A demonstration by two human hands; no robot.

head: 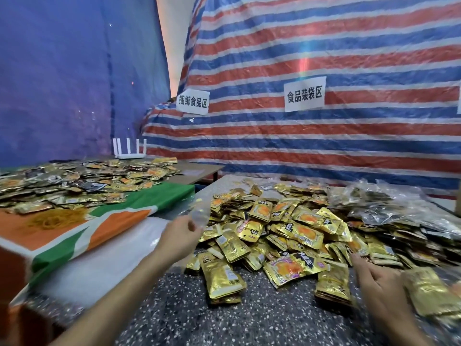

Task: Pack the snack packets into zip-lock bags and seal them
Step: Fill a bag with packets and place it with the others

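Left hand (182,237): pinching blurred clear zip-lock bag (199,212), raised just left of snack packets (299,228) heaped on table (199,308). Right hand (381,283): fingers curled at heap's near edge, grip undeterminable. Judged nearer for picking. Bag mouth direction unreadable.

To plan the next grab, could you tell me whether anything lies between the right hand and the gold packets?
Nothing visible does: the right hand is at the near edge of the gold packets.

The zip-lock bag (199,213), right hand (381,283) and nearby packet (429,293) are blurred.
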